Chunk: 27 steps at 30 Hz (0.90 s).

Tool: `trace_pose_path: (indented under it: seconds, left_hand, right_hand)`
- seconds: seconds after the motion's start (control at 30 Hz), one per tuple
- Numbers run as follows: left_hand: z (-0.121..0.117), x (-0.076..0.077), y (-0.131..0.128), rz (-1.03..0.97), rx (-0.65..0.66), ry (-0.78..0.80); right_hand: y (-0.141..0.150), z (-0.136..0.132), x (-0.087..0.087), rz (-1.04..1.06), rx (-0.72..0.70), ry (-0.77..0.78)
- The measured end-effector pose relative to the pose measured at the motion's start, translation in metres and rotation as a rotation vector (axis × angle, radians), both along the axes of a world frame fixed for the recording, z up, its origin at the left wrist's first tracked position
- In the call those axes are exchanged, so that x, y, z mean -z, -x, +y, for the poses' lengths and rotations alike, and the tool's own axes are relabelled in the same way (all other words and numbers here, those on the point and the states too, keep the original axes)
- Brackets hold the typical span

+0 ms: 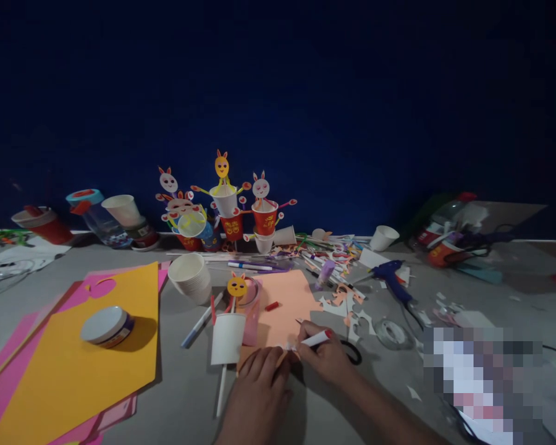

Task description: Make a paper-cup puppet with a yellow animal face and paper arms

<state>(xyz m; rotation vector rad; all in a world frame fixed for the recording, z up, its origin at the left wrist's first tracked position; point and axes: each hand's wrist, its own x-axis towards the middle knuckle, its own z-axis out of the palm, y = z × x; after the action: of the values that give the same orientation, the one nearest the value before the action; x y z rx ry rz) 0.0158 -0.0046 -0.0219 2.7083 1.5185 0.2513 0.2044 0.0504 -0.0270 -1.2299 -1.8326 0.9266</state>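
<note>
White marker with a red end sits slantwise in the right hand, over the near edge of a flat peach-coloured paper sheet. The right fingers are closed around its barrel in a writing grip, probably for fine control; its tip is hard to make out. The left hand lies palm down, its fingers close together and flat on a darker orange piece of paper, apparently so that it cannot slide. A small red plastic cap rests on the peach sheet, perhaps to stay within reach.

Left of these is a smooth white paper cup with a yellow eared paper face above and a thin white stick below. Beyond the right hand lie curved, jagged paper offcuts and a glossy clear tape roll. Farther left, a white-lidded round tub sits on a broad yellow-orange sheet, possibly as a weight.
</note>
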Motion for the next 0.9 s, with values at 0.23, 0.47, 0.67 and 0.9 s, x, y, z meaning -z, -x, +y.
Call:
trace_pose_path:
  seconds: [0.23, 0.47, 0.67, 0.9]
  left_hand:
    - [-0.0004, -0.0018, -0.001, -0.008, -0.002, 0.017]
    - [-0.0007, 0.0002, -0.0011, -0.009, -0.001, 0.006]
    - [-0.0004, 0.0009, -0.0005, -0.012, 0.001, 0.011]
    - [-0.0006, -0.0012, -0.0019, -0.009, -0.001, 0.025]
  right_hand:
    - [0.0011, -0.0003, -0.0014, -0.001, 0.004, -0.002]
    - [0.0003, -0.001, 0.0008, -0.003, 0.002, -0.011]
    - [0.0006, 0.0, 0.0012, 0.001, 0.003, -0.015]
    - [0.0005, 0.0004, 0.0006, 0.003, 0.0, -0.026]
